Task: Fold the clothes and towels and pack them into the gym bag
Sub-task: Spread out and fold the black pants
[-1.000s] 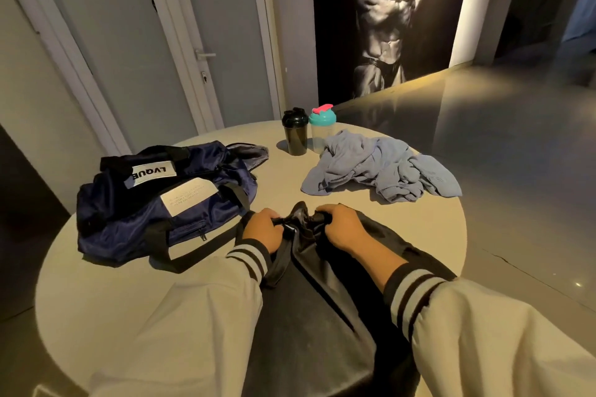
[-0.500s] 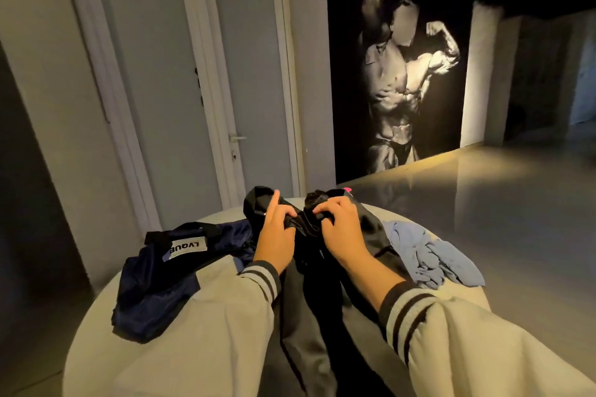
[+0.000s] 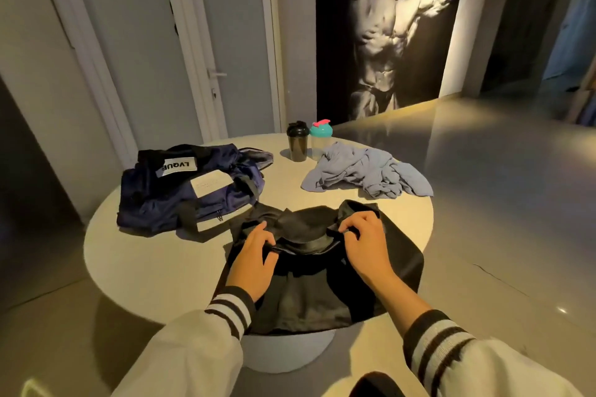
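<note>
The black garment (image 3: 309, 293) is being held spread across the near side of the round tabletop (image 3: 154, 264). Its lower part is hanging past the near rim and its far edge is bunched into a glossy band. It is probably being laid flat like this so that a clean first fold can be made.

The far edge is being gripped at two places. The left hand (image 3: 254, 258) is being rested on the left part of the band, with its fingers (image 3: 259, 230) lying over the fabric and the thumb pressed against a pleat of it. The right hand (image 3: 364, 245) is being used at the right corner, its fingers (image 3: 350, 224) curled round a raised lip of cloth. Neither hand is released: both are grasping the garment. The far edge is therefore lying directly under the fingers and stretched between them, while the rest is trailing back toward the striped cuffs.

The navy gym bag (image 3: 193, 190) is lying just beyond the garment to the left. Whether its strap is touching the cloth cannot be told. It is likely being left close by so that packing needs only a short reach.

A crumpled blue-grey cloth (image 3: 364, 177) is lying apart at the far right, not yet folded. Behind it a black shaker (image 3: 298, 143) and a teal-lidded shaker (image 3: 321, 142) are standing side by side. The folding is judged to be only beginning.
</note>
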Demonstrator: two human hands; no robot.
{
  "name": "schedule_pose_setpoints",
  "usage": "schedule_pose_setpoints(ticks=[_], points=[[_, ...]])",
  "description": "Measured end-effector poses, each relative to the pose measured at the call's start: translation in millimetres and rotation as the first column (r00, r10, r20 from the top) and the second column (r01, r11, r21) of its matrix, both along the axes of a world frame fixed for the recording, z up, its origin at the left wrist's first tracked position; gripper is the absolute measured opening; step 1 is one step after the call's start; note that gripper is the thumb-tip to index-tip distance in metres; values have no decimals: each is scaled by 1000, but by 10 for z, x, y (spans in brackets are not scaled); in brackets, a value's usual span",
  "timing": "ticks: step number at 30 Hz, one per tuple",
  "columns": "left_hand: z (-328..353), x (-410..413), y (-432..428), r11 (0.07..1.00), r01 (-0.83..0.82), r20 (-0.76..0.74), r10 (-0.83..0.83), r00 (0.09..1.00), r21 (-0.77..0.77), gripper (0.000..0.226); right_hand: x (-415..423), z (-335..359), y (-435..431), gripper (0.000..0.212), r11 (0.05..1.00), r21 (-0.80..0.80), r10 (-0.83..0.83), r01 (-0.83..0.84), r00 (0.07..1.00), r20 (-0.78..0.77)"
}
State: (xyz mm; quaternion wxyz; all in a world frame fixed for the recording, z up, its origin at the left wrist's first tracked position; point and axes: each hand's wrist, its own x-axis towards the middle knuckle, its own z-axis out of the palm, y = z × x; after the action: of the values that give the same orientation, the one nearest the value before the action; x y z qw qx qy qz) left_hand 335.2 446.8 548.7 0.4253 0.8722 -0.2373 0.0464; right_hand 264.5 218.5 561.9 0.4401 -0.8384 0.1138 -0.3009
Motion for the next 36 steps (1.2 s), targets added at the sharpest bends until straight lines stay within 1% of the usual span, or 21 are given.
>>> schedule_pose_setpoints(ticks=[4,5,8,9,12,13,14,16,18,22,25,28,30,33,36], points=[[-251,-307,141,997,-6,-27,8,1000,81,24,-354,-184,91,29,999,-33,-4,2,998,-61],[-305,-356,176,994,-1,-33,5,999,107,29,-427,-227,118,30,999,-45,-9,5,995,-96],[-450,-446,239,982,62,-46,-54,997,179,55,-598,-392,185,25,995,-93,-44,25,976,-214],[-486,-463,247,975,75,-32,-70,997,210,59,-652,-441,208,28,993,-113,-41,14,969,-244],[-559,-481,233,942,53,42,-71,997,332,52,-768,-526,292,58,987,-143,22,-76,938,-346],[-580,-478,229,934,34,53,-57,997,355,49,-777,-547,320,63,981,-162,37,-105,925,-378],[-599,-471,228,930,15,60,-40,997,368,46,-771,-570,345,63,975,-182,48,-131,915,-401],[-614,-412,237,919,-19,64,-6,998,394,43,-710,-590,365,56,961,-223,57,-166,902,-428],[-603,-296,257,909,-46,44,30,999,415,42,-596,-571,356,48,955,-231,71,-186,899,-431],[-573,-12,312,902,-98,1,107,994,421,43,-228,-539,343,41,937,-245,126,-247,897,-423],[-568,195,355,913,-148,8,157,988,380,40,105,-538,334,38,924,-251,168,-289,895,-413],[-537,356,376,940,-186,18,189,982,286,34,387,-520,321,35,927,-235,198,-291,916,-350],[-531,391,383,947,-200,54,192,980,251,34,472,-546,332,31,930,-253,189,-268,936,-299],[-529,337,388,941,-242,129,216,968,235,35,430,-601,371,25,908,-357,129,-217,959,-254],[-486,264,388,906,-298,243,230,942,300,38,356,-620,422,29,861,-469,76,-196,962,-262]])
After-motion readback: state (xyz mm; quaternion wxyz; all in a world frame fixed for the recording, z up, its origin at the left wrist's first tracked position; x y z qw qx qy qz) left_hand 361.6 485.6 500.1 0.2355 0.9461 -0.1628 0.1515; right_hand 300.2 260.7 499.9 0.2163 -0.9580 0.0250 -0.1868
